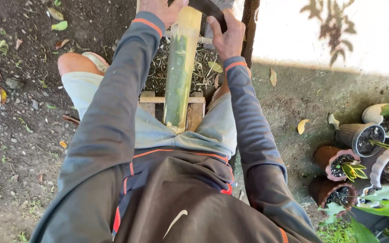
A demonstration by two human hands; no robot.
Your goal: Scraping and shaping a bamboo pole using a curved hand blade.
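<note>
A thick bamboo pole [179, 67], green with pale scraped strips, lies lengthwise between my knees on a small wooden bench [195, 112]. Across the pole's far end lies a dark curved blade [208, 9]. My right hand [227, 35] grips the blade's right end. My left hand [160, 9] is at the top edge on the pole's left side; its fingers are partly cut off, apparently closed on the blade's other end. Both arms wear grey sleeves with orange cuffs.
Curly bamboo shavings [158, 67] cover the ground under the bench. Several pots with soil and plants [352, 157] stand at the right. A pale wall [329, 31] rises at the top right. Dirt with pebbles and dry leaves [19, 112] spreads at the left.
</note>
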